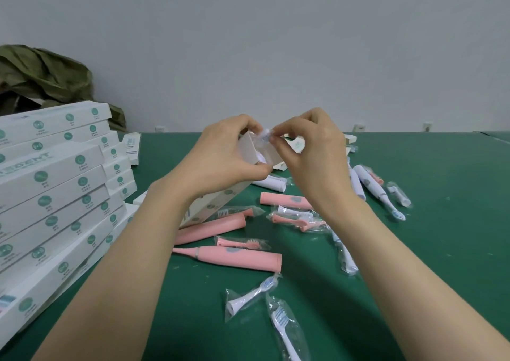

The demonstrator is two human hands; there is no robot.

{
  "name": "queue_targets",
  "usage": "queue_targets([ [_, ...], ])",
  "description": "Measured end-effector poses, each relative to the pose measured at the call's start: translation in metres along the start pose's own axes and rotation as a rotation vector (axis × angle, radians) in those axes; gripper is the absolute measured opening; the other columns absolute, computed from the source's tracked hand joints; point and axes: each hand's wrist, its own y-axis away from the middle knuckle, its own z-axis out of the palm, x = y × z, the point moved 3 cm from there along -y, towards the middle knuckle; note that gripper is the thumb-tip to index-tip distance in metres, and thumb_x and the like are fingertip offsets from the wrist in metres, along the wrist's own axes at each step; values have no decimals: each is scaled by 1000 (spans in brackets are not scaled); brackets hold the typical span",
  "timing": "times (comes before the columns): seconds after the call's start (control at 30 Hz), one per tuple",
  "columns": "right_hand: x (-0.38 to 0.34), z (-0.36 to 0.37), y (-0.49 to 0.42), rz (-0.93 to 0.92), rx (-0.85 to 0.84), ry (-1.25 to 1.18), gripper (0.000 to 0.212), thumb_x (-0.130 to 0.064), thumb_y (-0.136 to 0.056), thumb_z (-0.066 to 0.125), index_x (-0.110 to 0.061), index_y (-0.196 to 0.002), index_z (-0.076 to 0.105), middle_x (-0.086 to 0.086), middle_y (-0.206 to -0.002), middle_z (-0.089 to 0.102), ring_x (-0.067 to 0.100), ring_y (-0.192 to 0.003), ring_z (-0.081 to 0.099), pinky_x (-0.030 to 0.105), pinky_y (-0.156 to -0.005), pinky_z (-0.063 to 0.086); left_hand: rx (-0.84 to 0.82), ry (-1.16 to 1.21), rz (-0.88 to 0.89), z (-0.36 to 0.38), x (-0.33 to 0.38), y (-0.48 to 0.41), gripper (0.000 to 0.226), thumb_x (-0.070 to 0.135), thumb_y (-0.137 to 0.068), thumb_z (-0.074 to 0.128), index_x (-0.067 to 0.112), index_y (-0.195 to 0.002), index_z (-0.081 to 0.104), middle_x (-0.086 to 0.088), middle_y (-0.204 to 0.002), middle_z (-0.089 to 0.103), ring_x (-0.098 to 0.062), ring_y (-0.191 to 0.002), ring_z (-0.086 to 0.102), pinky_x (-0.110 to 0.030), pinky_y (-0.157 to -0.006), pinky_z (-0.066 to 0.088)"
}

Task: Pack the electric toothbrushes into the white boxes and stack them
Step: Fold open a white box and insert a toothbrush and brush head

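My left hand [226, 156] grips the open end of a long white box [212, 206], tilted up off the green table [414, 250]. My right hand [309, 145] pinches a clear-wrapped white brush head [266, 135] at the box's mouth. Something white sits inside the opening. Pink toothbrush handles [240, 257] [212, 228] [285, 200] lie on the table below my hands. White toothbrushes [378, 189] lie to the right.
A tall stack of packed white boxes [55, 189] fills the left side. Bagged spare brush heads [254, 295] [287, 330] [240, 243] lie scattered in front and on the right. A green cloth bag [47, 76] sits behind the stack, against the grey wall.
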Motion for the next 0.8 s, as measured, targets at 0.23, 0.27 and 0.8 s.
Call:
queue_targets([
  [0.23,-4,17,11,-123,-407,216,26,-9,-90,48,-19,-102,68,2,-94,42,22,-89,44,31,-61,36,-55,-51,-6,7,-5,-2,47,25,-67,76,24,-111,59,12,-105,61,-6,-94,53,-5,-70,37],
  [0.27,-3,12,12,-91,-386,169,31,-9,-90,47,-22,-114,64,2,-96,44,19,-87,45,32,-64,38,-40,-54,-6,6,-7,-2,47,26,-67,76,24,-111,59,11,-105,61,-6,-93,53,-4,-70,36],
  [0.8,-17,-15,108,272,-1287,401,22,-30,-75,74,-14,-86,63,1,-84,65,15,-70,57,24,-59,45,-21,-110,-4,2,-2,17,52,25,-71,75,21,-120,57,9,-108,55,-8,-94,46,-13,-71,32],
])
